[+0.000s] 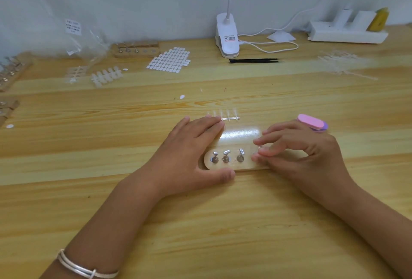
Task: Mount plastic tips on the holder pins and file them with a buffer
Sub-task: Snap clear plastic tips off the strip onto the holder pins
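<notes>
Left hand point(191, 145) flat across holder point(238, 135), right hand point(296, 151) curled beside (grip unclear)

The right hand point(301, 151) hid the right end of the holder point(239, 136) beyond 3 pins point(226, 156) and part of the buffer point(310, 121), whether its fingertips point(257, 157) held a tip was too small to tell, the lamp point(227, 33) neck ran off the top edge, and the bag label point(73, 26) was unreadable.

You've got bright, even light; white glare patch on the glossy pale wooden holder block point(239, 134), blurry left edge, wide-angle bowing.
</notes>
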`<action>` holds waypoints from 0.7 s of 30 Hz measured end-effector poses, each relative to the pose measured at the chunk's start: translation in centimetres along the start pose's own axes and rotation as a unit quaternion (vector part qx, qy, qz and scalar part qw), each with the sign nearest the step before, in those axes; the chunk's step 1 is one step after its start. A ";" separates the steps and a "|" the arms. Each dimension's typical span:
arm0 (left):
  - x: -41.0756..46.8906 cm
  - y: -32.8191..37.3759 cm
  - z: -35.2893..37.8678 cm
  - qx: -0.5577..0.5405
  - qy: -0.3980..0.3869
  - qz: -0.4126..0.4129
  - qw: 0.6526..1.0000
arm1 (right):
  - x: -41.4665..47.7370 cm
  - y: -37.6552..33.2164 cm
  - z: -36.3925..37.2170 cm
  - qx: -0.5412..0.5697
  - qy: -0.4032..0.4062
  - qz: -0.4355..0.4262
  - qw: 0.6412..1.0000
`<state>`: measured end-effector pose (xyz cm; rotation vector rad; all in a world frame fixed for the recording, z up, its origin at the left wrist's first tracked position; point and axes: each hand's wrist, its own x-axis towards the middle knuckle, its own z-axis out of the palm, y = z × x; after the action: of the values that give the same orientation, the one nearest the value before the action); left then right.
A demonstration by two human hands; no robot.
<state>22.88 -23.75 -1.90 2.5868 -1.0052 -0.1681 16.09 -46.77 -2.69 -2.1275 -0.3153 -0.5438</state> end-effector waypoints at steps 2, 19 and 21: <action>0.0 0.0 0.0 0.000 0.001 0.001 1.000 | 0.0 -0.1 0.0 0.007 0.005 0.012 1.000; 0.0 0.1 -0.1 -0.044 0.002 -0.005 0.999 | 5.4 -0.9 -1.4 0.026 -0.079 0.041 0.996; 0.0 0.1 -0.2 -0.056 0.002 -0.010 0.998 | 7.9 -0.3 -0.7 -0.044 -0.161 0.047 0.985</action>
<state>22.84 -23.79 -1.71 2.4952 -0.9405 -0.2181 22.67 -46.98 1.73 -2.3044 -0.3736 -0.1580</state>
